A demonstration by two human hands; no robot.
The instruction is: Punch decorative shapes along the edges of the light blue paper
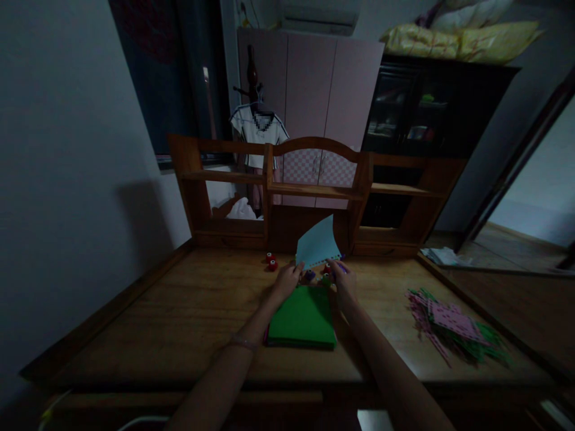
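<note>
A light blue sheet of paper (318, 242) stands raised above the desk, a row of small holes along its lower edge. My left hand (287, 281) is closed on the sheet's lower left corner. At the lower right corner, my right hand (345, 282) is wrapped round a small purple paper punch (342, 267), mostly hidden by the fingers. Between my hands sit another purple punch (309, 275) and a green one (326, 279), with a red one partly covered. Just in front lies a stack of green paper (303, 317).
Two red punches (271, 263) stand left of the sheet. To the right lies a heap of pink and green punched paper scraps (456, 323). A wooden shelf unit (314, 190) rises along the back of the desk (179, 305); a wall borders the left.
</note>
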